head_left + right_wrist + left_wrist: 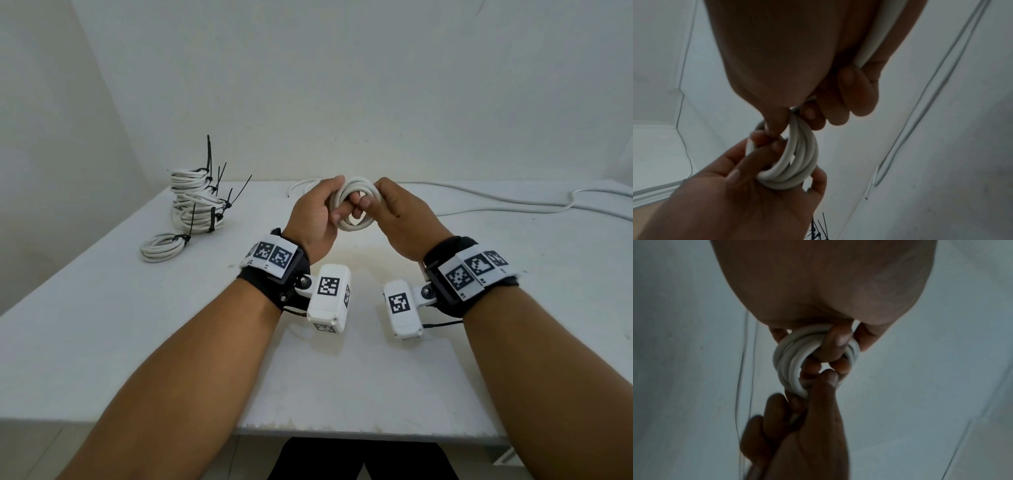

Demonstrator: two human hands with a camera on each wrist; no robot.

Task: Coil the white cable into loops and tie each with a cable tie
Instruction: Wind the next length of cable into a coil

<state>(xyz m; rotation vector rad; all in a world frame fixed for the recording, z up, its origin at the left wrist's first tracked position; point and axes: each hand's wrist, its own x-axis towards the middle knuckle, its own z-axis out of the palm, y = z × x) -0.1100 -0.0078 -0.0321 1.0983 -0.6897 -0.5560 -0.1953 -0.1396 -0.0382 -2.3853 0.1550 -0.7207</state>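
A small coil of white cable (356, 205) hangs in the air above the white table (102, 325), held between both hands. My left hand (318, 214) grips its left side with fingers curled through the ring; the coil (791, 365) shows several turns there. My right hand (394, 212) pinches the right side, thumb on top, and the coil (797, 164) sits between both hands in the right wrist view. A loose strand of cable (869, 48) runs through the right palm. The rest of the cable (513, 202) trails along the table's far edge to the right.
A stack of finished coils (197, 202) bound with black cable ties stands at the far left of the table. One more tied coil (163, 246) lies flat in front of it. White walls close the back and left.
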